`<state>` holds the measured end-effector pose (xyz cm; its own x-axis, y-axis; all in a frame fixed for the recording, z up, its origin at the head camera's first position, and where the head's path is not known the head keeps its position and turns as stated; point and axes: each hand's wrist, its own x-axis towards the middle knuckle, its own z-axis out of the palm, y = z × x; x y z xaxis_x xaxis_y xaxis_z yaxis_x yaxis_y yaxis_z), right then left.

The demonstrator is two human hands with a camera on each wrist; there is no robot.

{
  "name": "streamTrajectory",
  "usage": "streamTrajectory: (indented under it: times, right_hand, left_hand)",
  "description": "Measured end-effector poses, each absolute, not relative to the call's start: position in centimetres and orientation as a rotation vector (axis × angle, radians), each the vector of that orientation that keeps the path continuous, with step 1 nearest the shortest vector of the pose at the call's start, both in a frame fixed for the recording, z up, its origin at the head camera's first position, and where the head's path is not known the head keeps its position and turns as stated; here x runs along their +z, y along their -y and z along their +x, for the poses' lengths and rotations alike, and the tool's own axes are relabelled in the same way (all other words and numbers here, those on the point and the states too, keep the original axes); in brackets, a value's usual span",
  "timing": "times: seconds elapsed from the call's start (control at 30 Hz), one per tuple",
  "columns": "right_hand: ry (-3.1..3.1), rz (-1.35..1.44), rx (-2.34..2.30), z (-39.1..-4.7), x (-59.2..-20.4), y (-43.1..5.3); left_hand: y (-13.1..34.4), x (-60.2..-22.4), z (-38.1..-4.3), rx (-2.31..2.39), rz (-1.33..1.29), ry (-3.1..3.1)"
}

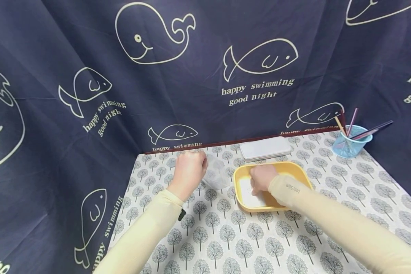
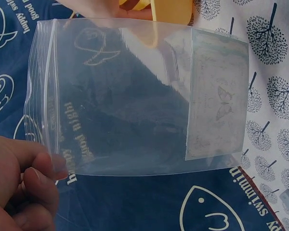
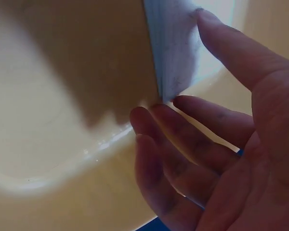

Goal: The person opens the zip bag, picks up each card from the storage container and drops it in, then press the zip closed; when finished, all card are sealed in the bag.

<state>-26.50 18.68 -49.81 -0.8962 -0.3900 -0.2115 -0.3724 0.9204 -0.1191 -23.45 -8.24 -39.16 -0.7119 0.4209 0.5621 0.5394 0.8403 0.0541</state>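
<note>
My left hand (image 1: 188, 169) pinches a clear zip-lock bag (image 2: 120, 106) by a corner at its zip end. Inside the bag, at the far end from the fingers, lies a pale card (image 2: 216, 96) with a butterfly print. My right hand (image 1: 263, 178) reaches down into a yellow plastic bin (image 1: 299, 176). There it grips a stack of pale paper sheets (image 3: 176, 53), with the thumb on the face and fingertips by the lower corner. In the head view the same white stack lies partly behind the hand.
A white flat case (image 1: 265, 148) lies behind the bin. At the back right stands a blue mesh cup (image 1: 350, 147) with several pens and sticks. A tree-print cloth (image 1: 226, 236) covers the table, and a navy fish-print curtain (image 1: 205, 91) hangs behind it.
</note>
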Motion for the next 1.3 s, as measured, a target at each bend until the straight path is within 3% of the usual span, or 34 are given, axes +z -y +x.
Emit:
streamTrajectory:
  times: [0.6, 0.97, 1.3]
  right_hand:
    - [-2.925, -0.599, -0.057, -26.3, -50.4, -18.7]
    - [-2.905, -0.598, -0.456, -27.1, -49.3, -20.7]
    - [-2.976, -0.592, -0.454, -26.8, -48.3, -20.8]
  left_hand:
    - [8.0, -39.4, -23.4, -0.284, -0.710, 2.459]
    - [8.2, -39.6, -23.5, -0.302, -0.714, 2.445]
    - [8.0, -39.6, -23.6, -0.300, -0.714, 2.443]
